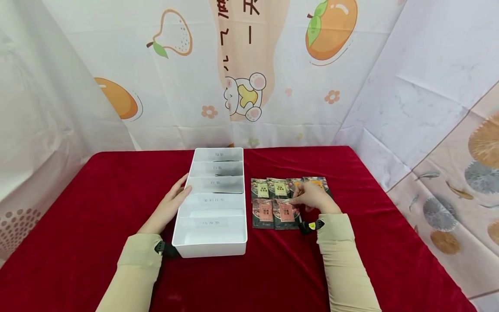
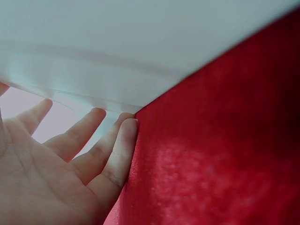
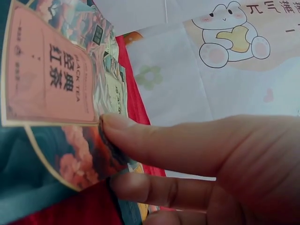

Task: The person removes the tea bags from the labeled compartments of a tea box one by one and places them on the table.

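A white divided box [image 1: 212,249] stands left of the middle of the table. My left hand [image 1: 174,202] rests on its left side, the fingers [image 2: 79,133] fairly straight against the wall and the thumb at the rim. With thumb and index finger, my right hand [image 1: 314,198] pinches the edge of a pink-labelled black tea packet [image 1: 286,212]. In the right wrist view that black tea packet [image 3: 51,70] is tilted, its label facing the camera. Another pink-labelled packet [image 1: 263,212] lies just left of it.
Behind these lie two yellow-green-labelled packets [image 1: 259,188] and two orange-labelled packets [image 1: 320,182], partly covered by my right hand. Thin packets show in the box's three far compartments; each compartment has a Chinese label. A red cloth [image 1: 288,268] covers the table; a printed curtain [image 1: 171,104] hangs behind.
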`<action>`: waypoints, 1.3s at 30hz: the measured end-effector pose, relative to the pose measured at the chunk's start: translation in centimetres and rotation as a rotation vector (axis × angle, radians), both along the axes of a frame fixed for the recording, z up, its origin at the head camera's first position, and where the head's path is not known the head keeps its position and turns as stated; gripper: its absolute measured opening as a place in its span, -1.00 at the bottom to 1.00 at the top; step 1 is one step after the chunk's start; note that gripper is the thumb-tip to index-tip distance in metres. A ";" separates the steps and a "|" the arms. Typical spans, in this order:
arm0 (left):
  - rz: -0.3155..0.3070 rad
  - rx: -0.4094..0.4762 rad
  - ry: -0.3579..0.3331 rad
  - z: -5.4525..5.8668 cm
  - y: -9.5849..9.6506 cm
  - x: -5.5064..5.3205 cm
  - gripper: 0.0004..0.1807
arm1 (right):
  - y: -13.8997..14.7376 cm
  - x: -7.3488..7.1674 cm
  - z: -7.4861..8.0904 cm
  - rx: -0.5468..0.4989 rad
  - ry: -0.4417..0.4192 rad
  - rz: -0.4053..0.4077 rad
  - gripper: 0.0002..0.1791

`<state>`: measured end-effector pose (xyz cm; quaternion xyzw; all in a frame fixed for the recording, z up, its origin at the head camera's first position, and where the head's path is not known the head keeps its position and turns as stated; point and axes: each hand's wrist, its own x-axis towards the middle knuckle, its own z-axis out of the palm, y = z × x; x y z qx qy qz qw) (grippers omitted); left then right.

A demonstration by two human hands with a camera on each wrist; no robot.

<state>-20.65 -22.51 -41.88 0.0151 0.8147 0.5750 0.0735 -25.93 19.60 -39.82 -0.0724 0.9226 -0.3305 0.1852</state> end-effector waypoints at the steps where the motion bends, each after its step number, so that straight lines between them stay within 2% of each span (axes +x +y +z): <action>1: 0.002 0.002 0.000 0.0 0.0 0.0 -0.27 | 0.0 0.0 -0.1 0.004 0.001 0.001 -0.82; 13: 0.002 0.011 0.018 -0.1 0.1 0.1 -0.29 | 0.0 -0.2 -0.4 0.047 0.012 -0.001 -0.82; 24: 0.004 0.016 0.029 -0.1 0.0 0.1 -0.30 | -0.1 -0.1 0.0 0.018 0.020 0.000 -0.76; 32: 0.009 0.013 0.025 -0.1 0.0 0.2 -0.30 | -1.1 0.3 1.0 -0.008 0.111 0.000 -0.70; 39: 0.011 0.017 0.024 -0.1 0.0 0.2 -0.30 | -2.3 1.0 2.1 -0.032 0.181 0.018 -0.74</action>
